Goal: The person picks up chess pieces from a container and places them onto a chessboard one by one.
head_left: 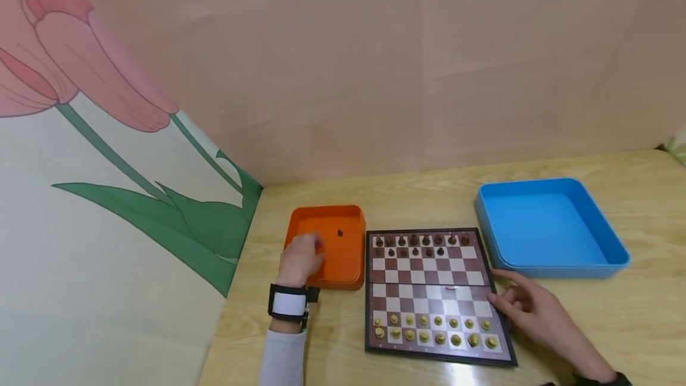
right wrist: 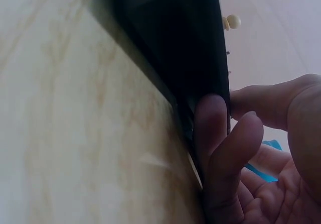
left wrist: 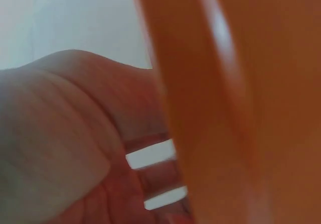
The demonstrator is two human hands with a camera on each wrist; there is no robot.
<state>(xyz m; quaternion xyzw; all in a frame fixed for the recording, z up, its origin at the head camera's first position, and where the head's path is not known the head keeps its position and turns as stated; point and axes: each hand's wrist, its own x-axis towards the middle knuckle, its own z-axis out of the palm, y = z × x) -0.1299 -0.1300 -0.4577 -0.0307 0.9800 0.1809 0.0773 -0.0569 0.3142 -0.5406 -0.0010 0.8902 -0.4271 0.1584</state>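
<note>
My left hand (head_left: 301, 260) reaches over the near left wall of the orange tray (head_left: 358, 283), fingers bent down inside it. In the left wrist view the tray wall (left wrist: 215, 108) hides the fingertips, so whether they hold anything is not visible. A small dark chess pawn (head_left: 340, 233) lies in the tray beyond the fingers. To the right lies a chessboard (head_left: 423, 276), with dark pieces (head_left: 414, 240) along its far side and yellow pieces (head_left: 424, 336) in two near rows. My right hand (head_left: 536, 308) grips the board's right edge, thumb on top and a finger against the side.
A blue tray (head_left: 557, 270) stands at the back right, close beside the board's far right corner. All of this sits on a wood-grain table (head_left: 418, 195). A pink wall covering (head_left: 429, 76) rises behind it, and a flower-print one (head_left: 134, 255) on the left.
</note>
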